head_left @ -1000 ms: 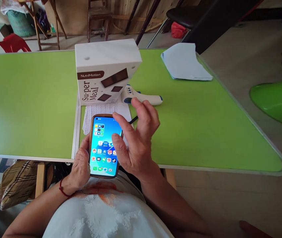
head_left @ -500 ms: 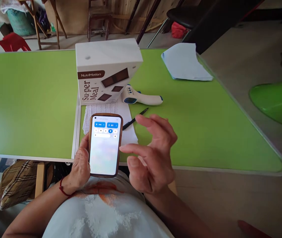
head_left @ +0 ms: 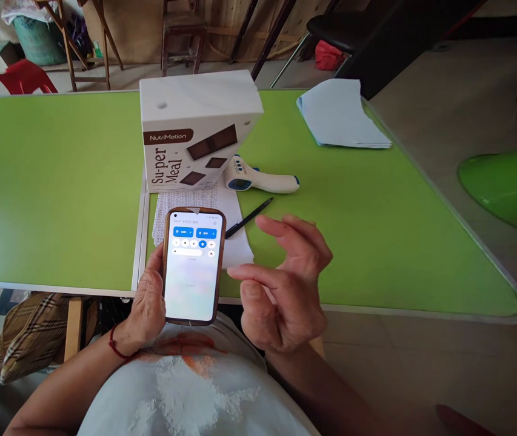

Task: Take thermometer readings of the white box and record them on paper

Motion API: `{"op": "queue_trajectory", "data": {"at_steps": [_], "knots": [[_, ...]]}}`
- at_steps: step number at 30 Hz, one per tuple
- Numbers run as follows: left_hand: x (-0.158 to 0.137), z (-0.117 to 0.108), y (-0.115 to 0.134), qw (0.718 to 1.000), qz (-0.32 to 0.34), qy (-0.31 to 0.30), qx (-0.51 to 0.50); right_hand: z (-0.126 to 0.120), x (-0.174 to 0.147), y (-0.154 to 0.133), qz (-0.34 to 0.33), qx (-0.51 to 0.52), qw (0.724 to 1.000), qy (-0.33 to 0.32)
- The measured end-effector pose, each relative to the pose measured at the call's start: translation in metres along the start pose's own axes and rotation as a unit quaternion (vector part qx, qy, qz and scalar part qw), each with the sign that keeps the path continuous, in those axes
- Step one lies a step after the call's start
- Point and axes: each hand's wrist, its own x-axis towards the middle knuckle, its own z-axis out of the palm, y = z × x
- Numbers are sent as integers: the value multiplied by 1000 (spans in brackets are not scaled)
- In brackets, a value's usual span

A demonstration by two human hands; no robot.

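Observation:
A smartphone (head_left: 192, 284) in a brown case lies upright in my left hand (head_left: 148, 297), whose fingers wrap round its left edge. Its lit screen shows blue tiles and a row of small round icons at the top. My right hand (head_left: 290, 284) hovers just right of the phone, holding nothing, with its fingers bent and apart. Behind the phone, sheets of printed paper (head_left: 235, 242) lie on the table with a black pen (head_left: 250, 217) across them. Part of the sheets is hidden by the phone.
On the green table (head_left: 58, 188) stands a white box (head_left: 199, 100) marked NutriMotion. A white and blue infrared thermometer (head_left: 270, 181) lies beside it. Folded white papers (head_left: 342, 115) rest near the far right edge. A green chair (head_left: 508, 188) is at the right, a red chair (head_left: 26, 75) at far left.
My right hand has drawn back slightly to the right, away from the phone. The tiles on the phone screen sit a little lower, and a text line is clearer above them.

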Motion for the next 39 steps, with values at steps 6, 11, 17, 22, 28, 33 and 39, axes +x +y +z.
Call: {"op": "queue_trajectory", "data": {"at_steps": [6,11,17,22,28,33,39], "knots": [[1,3,6,1000,-5,-15,-2,1,-1,1,5,3,1000,0],[1,6,9,1000,0,-18,-15,2,0,0,2,6,1000,2],[0,5,6,999,-23,-2,-23,2,-1,0,5,-4,1000,1],[0,4,3,1000,-11,-2,-22,2,-1,0,9,-33,999,-9],[2,3,3,1000,-2,-3,-9,2,-3,1,-6,-16,1000,-16],[7,4,4,1000,-6,22,-17,0,-15,3,-32,-11,998,-47],[21,7,15,997,13,71,2,-1,-30,4,-46,4,997,-62]]}}
